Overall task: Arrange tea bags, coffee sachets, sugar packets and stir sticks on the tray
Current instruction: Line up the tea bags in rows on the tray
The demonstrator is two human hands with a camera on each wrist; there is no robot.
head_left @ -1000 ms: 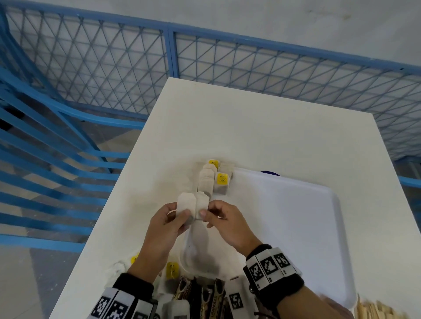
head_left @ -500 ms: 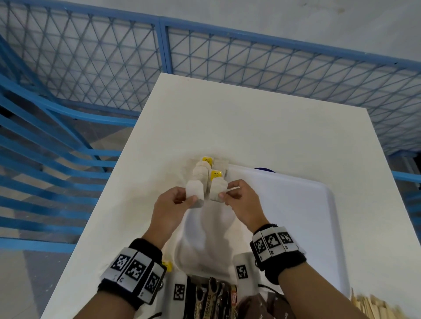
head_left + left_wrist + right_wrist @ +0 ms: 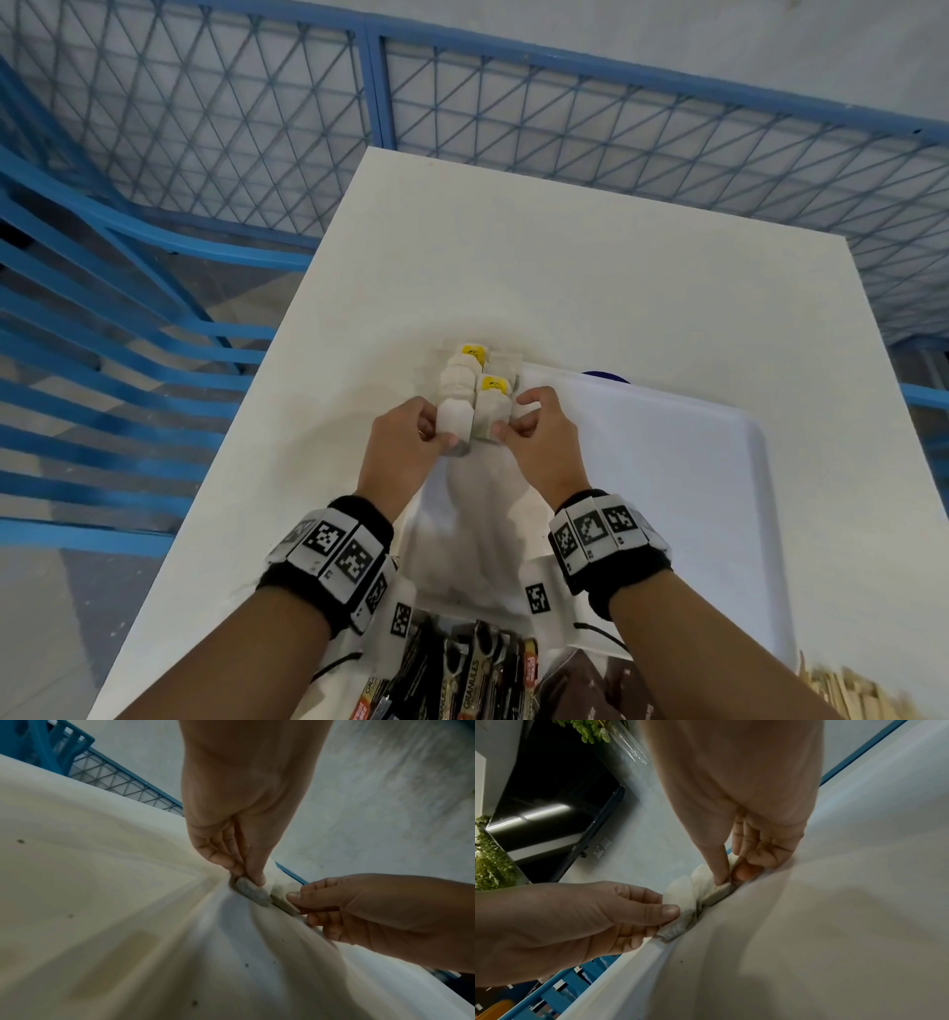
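A white tray [image 3: 719, 514] lies on the white table [image 3: 565, 267]. Along its far left corner run two short rows of pale tea bags [image 3: 462, 377] with yellow tags. My left hand [image 3: 411, 442] pinches the nearest tea bag [image 3: 454, 426] of the left row between thumb and fingers. My right hand [image 3: 534, 431] pinches the nearest tea bag [image 3: 490, 419] of the right row. In the left wrist view my left hand [image 3: 246, 876] holds its tea bag [image 3: 253, 893] down on the tray. In the right wrist view my right hand [image 3: 731, 876] nips its tea bag [image 3: 718, 890].
Dark coffee sachets [image 3: 462, 668] lie at the tray's near edge, by a brown packet [image 3: 590, 683]. Wooden stir sticks [image 3: 847, 694] are heaped at the lower right. A blue object [image 3: 606, 377] peeks out behind the tray. Blue mesh fencing [image 3: 359, 103] surrounds the table.
Both hands moved away from me along the tray, each carrying a tea bag to the near end of the two rows, and now hold them there.
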